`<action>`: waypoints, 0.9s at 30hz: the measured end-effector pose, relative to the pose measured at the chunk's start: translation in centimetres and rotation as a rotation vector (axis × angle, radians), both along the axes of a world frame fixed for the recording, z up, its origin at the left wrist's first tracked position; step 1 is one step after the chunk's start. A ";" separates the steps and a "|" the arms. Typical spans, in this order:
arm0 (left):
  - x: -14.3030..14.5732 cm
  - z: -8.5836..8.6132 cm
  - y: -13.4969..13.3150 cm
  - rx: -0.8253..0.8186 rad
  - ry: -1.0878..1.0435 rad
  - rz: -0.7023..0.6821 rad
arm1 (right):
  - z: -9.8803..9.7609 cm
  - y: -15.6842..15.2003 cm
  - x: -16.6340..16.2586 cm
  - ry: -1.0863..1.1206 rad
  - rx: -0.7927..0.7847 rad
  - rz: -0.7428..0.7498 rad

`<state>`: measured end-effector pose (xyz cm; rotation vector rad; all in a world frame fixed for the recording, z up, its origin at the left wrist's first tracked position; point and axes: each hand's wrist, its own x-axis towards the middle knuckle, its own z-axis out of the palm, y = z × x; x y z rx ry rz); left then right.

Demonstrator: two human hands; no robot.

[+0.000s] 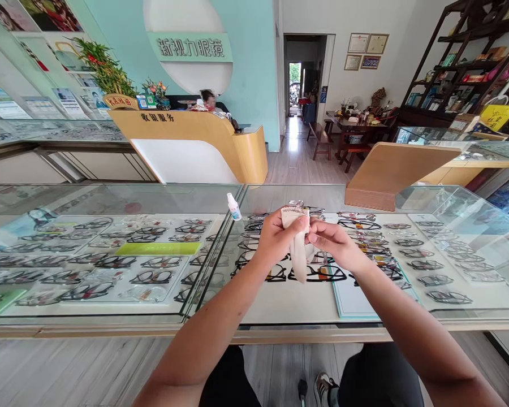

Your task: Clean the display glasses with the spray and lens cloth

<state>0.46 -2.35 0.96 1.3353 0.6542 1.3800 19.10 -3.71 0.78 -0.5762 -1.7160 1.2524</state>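
Over the glass counter, my left hand (279,234) is closed around a pale cloth (297,254), thumb on top, with one end hanging down. My right hand (333,242) meets it from the right, fingertips pinched at the cloth's edge. A small shiny part shows by the fingers, but the cloth and hands mostly hide what it belongs to. Beneath both hands, rows of eyeglasses (328,274) lie inside the display case. A small white spray bottle (233,207) stands upright on the glass, left of my left hand.
The glass display case (220,325) spans the front, with more eyeglasses (151,277) inside at left. A brown tilted mirror or stand (401,169) rests on the glass at right. Beyond, a person (207,100) sits behind a wooden reception desk (190,133).
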 end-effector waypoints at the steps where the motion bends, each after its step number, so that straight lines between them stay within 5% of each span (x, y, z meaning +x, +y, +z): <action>1: -0.1 0.0 0.1 0.003 -0.001 -0.001 | 0.0 0.0 0.0 0.001 0.011 0.000; 12: -1.3 0.4 1.1 -0.003 0.033 -0.181 | 0.4 0.2 0.8 0.078 -0.007 -0.091; 24: -0.8 0.4 0.0 0.095 0.103 0.044 | 0.1 -0.4 -0.2 0.011 -0.015 0.006; 27: -1.4 0.6 0.4 0.086 0.131 -0.003 | 0.3 -0.3 0.2 0.055 -0.023 -0.035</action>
